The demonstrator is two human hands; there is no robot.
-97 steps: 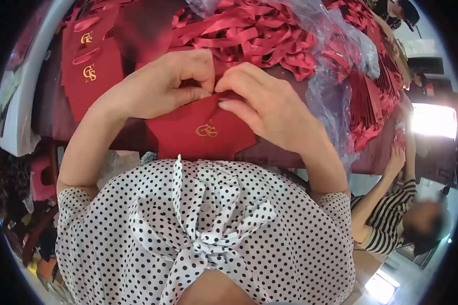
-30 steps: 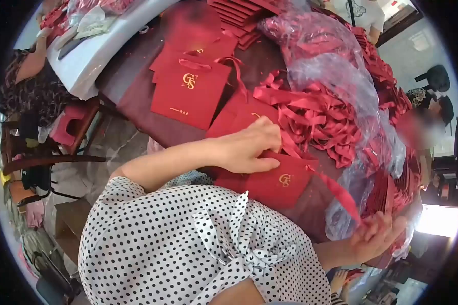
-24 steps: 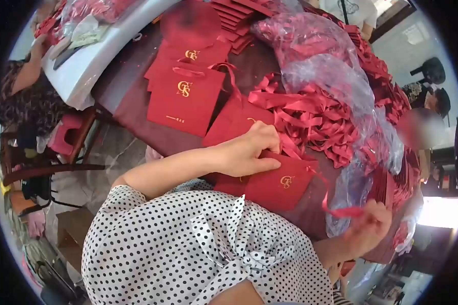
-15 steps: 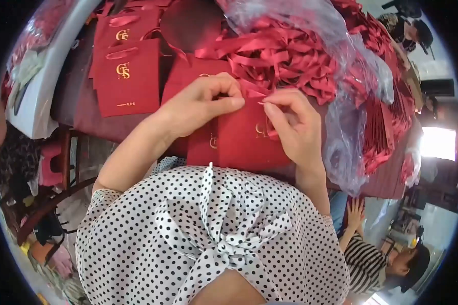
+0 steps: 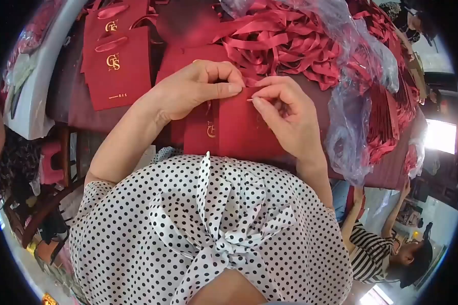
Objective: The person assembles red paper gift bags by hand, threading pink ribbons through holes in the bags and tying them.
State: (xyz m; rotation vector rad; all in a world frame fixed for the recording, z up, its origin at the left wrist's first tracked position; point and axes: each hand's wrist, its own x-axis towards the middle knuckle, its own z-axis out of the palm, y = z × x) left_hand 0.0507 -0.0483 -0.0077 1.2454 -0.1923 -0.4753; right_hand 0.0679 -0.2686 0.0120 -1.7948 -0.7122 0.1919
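A red paper bag (image 5: 241, 132) lies flat in front of me, overlapping another red bag (image 5: 198, 129) with a gold logo. My left hand (image 5: 201, 89) is closed in a pinch at the top edge of the front bag, by a short piece of red ribbon (image 5: 250, 81). Close to its right, my right hand (image 5: 292, 114) pinches a thin, pale-tipped piece between thumb and forefinger. That tip points left over the bag's upper part. What runs back from it is hidden by my fingers.
Red bags with ribbon handles (image 5: 119, 79) lie at the left. Beyond my hands is a heap of red ribbons (image 5: 282, 46). Clear plastic wrap (image 5: 346, 134) and stacked red bags (image 5: 384, 114) are on the right. A person in a striped top (image 5: 369, 249) is at lower right.
My right hand has moved slightly left, bringing the pale tip nearer to my left hand. The view has shifted a little. The other person's arms at the right are now raised to the table edge.
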